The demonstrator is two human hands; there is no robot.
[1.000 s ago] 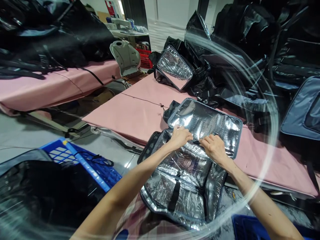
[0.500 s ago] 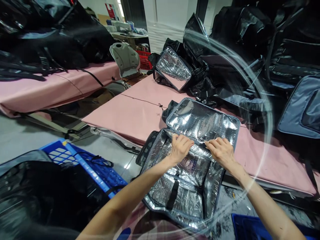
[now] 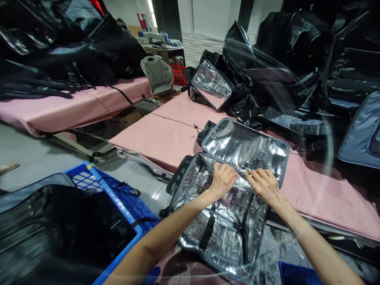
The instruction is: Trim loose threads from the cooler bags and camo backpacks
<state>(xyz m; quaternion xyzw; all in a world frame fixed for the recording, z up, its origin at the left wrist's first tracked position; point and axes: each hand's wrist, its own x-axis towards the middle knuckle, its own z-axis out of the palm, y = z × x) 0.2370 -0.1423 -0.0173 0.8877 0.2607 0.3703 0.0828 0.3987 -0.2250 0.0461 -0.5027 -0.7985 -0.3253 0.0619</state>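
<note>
An insulated bag (image 3: pixel 225 217) with a shiny silver lining lies open in front of me, partly over the pink table's near edge. Its silver lid flap (image 3: pixel 246 144) is folded back onto the table. My left hand (image 3: pixel 223 180) pinches the lining seam where flap and body meet. Close beside it, my right hand (image 3: pixel 263 184) grips the same seam, fingers curled over the edge. A black strap (image 3: pixel 207 231) runs across the inner wall of the bag. My fingers hide the piece of seam between them.
A blue crate (image 3: pixel 118 209) holding black bags stands at left. On the pink table (image 3: pixel 160 130), more black and silver bags (image 3: pixel 212 85) are piled at the back and right. Another pink table (image 3: pixel 74 107) carries black bags; a grey chair (image 3: pixel 157 73) stands behind.
The view has shifted slightly, so the surroundings sit further right and a little lower. Both hands remain on the seam, now a little closer together.
</note>
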